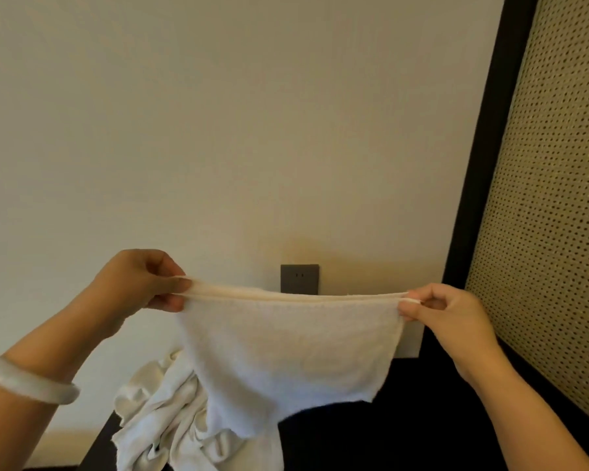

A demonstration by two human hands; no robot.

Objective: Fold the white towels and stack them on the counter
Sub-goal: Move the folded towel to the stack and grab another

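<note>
Head view: left hand (140, 280) and right hand (446, 314) pinch fingers on white towel's (286, 351) top corners.

- Wall (218, 113): plain cream, filling most of the view.
- Socket (299, 278): dark grey square plate set low on the wall, its lower edge hidden.
- Panel (551, 198): beige woven mesh with small holes, at right.
- Frame (483, 164): dark strip between wall and panel.
- Bangle (24, 382): pale, translucent, lower left.
</note>
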